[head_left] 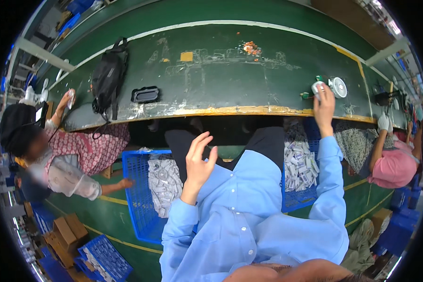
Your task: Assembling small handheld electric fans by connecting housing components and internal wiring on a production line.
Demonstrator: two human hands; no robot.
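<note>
My right hand (324, 107) reaches onto the green workbench with its fingers closed over a small white plastic part (317, 88). Right beside it on the bench lies a small white fan head (338, 87) with a round grille. Bits of green material (306, 95) show at the edges of the white part; I cannot tell what they are. My left hand (199, 163) hangs above my lap, short of the bench edge, thumb apart from the fingers and nothing in it.
A black tray-like case (145, 95) and a black bag (110, 75) lie on the bench (211, 89). Small orange-red pieces (250, 48) are heaped farther back. Blue crates (143, 228) of white parts (163, 185) flank my legs. Co-workers sit at left (75, 174) and right (395, 162).
</note>
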